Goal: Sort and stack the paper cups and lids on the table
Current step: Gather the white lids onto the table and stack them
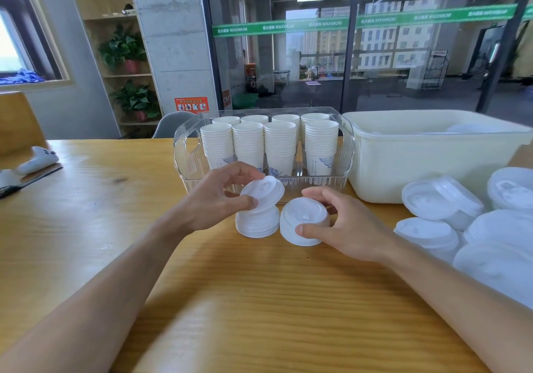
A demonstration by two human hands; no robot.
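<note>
My left hand (219, 196) grips a few white lids (264, 192), tilted, just above a short stack of white lids (256, 224) standing on the wooden table (230, 300). To the right of that stack, my right hand (343, 225) holds a second small stack of lids (304, 222), thumb in front and fingers behind, resting on the table. Behind both, a clear plastic bin (187, 153) holds several stacks of white paper cups (279, 145). A pile of loose white lids (467, 222) lies at the right.
A cream plastic tub (418, 165) stands right of the clear bin with lids inside. A white object (37, 160) and a dark flat item lie at the table's left edge. A grey chair (170, 124) stands behind the table.
</note>
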